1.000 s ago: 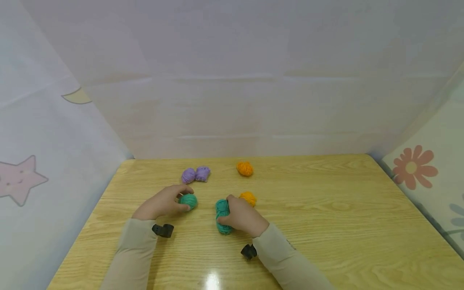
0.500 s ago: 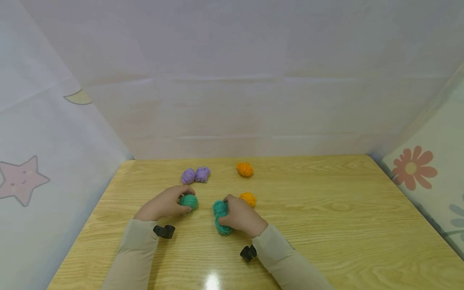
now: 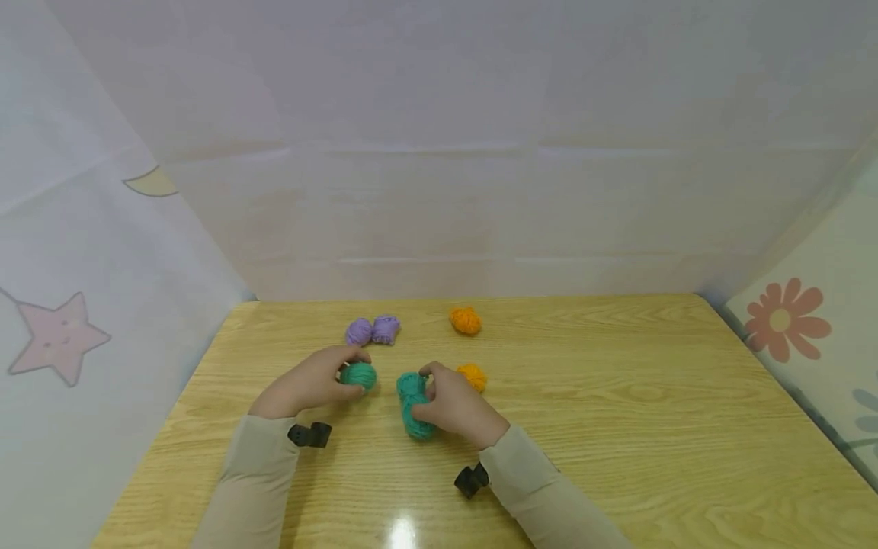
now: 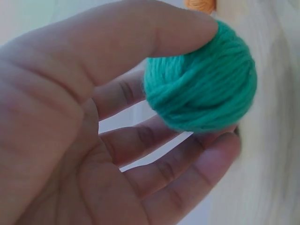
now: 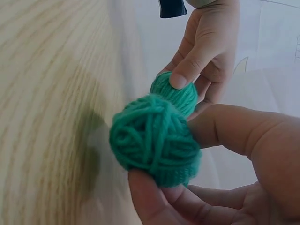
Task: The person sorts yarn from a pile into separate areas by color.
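My left hand pinches a round green yarn ball between thumb and fingers, left of the table's middle. In the left wrist view the thumb presses on top of this yarn ball and the fingers lie beneath it. My right hand grips a longer bundle of green yarn by its right side. The bundle narrows in the middle; whether it is one piece or two cannot be told. In the right wrist view its near end sits between thumb and fingers, apart from the table surface.
Two purple yarn balls lie side by side beyond my left hand. An orange yarn ball lies near the table's back edge, and a yellow-orange yarn ball is just behind my right hand. Pale cloth walls the wooden table.
My right hand has shifted slightly left and back with the green yarn bundle, which has tilted and come closer to the left hand's ball. The left hand has barely moved.
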{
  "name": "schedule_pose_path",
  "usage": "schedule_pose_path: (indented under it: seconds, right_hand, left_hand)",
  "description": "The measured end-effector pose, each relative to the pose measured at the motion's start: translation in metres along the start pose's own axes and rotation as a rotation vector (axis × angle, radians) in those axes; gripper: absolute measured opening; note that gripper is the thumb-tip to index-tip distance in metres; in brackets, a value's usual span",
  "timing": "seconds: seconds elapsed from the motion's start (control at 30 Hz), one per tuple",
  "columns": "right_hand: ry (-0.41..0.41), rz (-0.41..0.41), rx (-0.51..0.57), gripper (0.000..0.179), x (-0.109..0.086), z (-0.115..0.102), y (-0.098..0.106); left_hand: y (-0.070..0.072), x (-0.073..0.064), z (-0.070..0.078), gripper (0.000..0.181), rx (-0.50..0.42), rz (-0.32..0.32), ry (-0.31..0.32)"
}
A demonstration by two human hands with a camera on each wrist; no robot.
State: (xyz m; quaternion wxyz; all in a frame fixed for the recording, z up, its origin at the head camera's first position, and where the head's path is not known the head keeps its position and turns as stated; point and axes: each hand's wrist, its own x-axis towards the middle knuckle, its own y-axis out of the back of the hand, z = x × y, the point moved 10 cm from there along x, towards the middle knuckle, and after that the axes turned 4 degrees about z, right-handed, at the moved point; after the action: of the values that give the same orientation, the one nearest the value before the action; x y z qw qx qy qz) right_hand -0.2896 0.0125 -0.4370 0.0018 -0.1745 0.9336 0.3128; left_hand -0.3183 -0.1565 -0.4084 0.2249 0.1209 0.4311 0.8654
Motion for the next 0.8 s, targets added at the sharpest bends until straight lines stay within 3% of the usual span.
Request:
schedule_pose_path:
  seconds: [0.43,0.8]
  right_hand:
    - [0.061,0.083,0.145,0.059,0.004,-0.004,-0.006]
    - [0.028,0.086,0.268,0.059,0.027,-0.018,-0.033]
  left_hand:
    - [0.012,-0.015,0.008,0.039,-0.026,-0.035,0.018]
    - [0.033,-0.033,-0.028,0.043,0.007,0.017,0.141]
